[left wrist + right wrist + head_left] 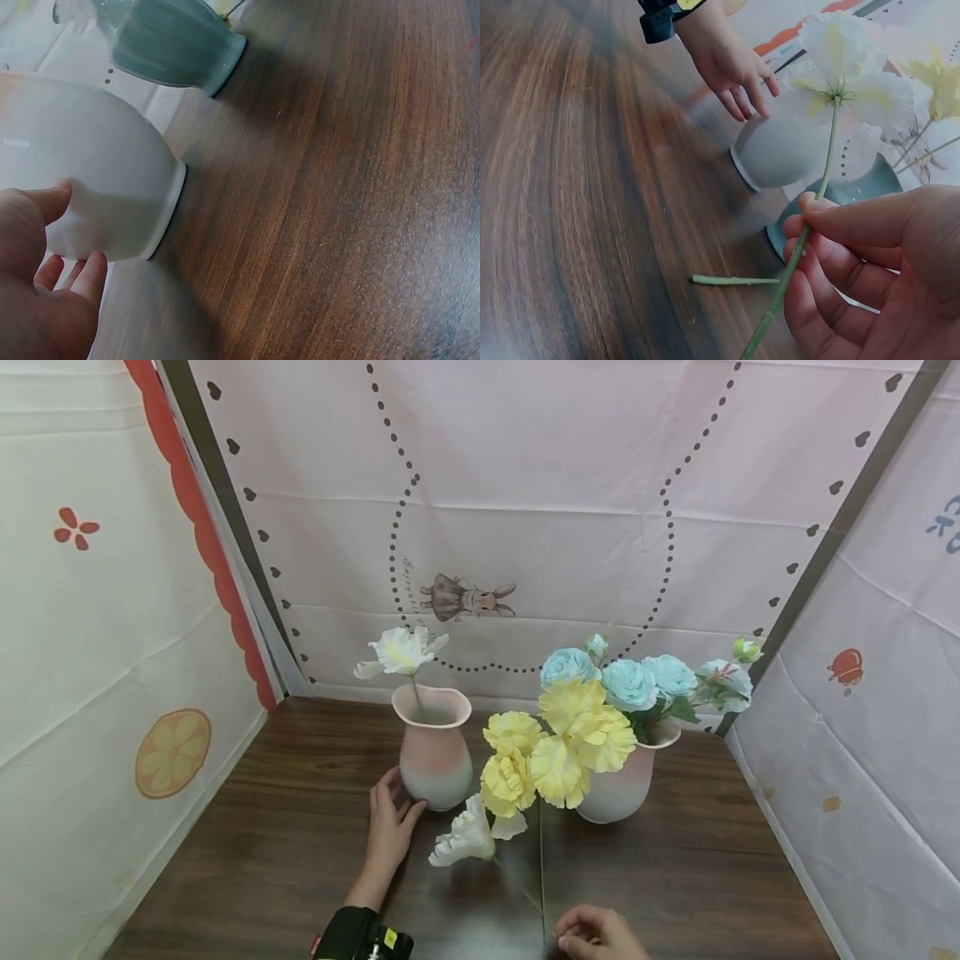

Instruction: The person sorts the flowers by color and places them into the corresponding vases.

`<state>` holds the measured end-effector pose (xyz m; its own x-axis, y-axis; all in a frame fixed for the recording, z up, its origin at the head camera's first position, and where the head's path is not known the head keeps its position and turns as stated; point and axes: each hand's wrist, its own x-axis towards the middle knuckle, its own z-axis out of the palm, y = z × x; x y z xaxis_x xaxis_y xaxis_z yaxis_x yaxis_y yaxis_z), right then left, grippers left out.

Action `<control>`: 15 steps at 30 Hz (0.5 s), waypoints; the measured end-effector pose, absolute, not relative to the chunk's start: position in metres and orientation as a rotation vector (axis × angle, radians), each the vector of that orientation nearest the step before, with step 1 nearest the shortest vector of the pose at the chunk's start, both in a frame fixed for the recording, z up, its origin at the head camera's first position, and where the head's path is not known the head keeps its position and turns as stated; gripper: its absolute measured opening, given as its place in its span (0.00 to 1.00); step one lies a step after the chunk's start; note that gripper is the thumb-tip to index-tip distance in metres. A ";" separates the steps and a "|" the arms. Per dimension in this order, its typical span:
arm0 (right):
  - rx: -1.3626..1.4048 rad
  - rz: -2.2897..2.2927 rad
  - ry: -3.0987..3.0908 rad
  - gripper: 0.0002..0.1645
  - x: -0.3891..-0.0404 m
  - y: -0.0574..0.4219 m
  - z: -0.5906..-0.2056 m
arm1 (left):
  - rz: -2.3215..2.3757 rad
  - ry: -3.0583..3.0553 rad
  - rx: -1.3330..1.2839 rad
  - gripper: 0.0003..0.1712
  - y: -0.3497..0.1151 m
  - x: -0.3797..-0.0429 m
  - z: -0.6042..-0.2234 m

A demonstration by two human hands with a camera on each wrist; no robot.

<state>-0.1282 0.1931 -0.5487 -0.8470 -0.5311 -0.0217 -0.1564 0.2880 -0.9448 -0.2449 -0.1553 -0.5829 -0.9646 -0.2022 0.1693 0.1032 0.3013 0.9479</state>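
Observation:
My left hand (392, 822) rests at the lower left side of a pink-and-white vase (437, 760), thumb and fingers spread against it. A white flower (405, 650) stands in that vase. In the right wrist view my right hand (862, 277) pinches the green stem (829, 150) of a white flower with yellow streaks (840, 75) between thumb and fingers. From the head, this white flower (467, 839) leans left of my right hand (596, 933). Yellow flowers (573, 739) overlap the second vase (618, 789), with a thin upright stem below them.
Pale blue flowers (628, 685) with green leaves and buds fill the second vase. A cut stem end (727, 280) shows behind the held stem. A teal-looking vase (176, 45) appears in the left wrist view. Printed cloth walls (525, 560) surround the brown wooden tabletop (300, 860).

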 end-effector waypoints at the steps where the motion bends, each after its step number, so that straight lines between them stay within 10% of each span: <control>1: -0.618 -1.581 2.219 0.10 -0.128 0.192 -0.549 | -1.715 -2.313 0.091 0.42 -0.155 -0.245 -0.583; 15: -0.694 -1.589 2.196 0.09 -0.132 0.171 -0.535 | -1.710 -2.286 0.060 0.41 -0.154 -0.244 -0.581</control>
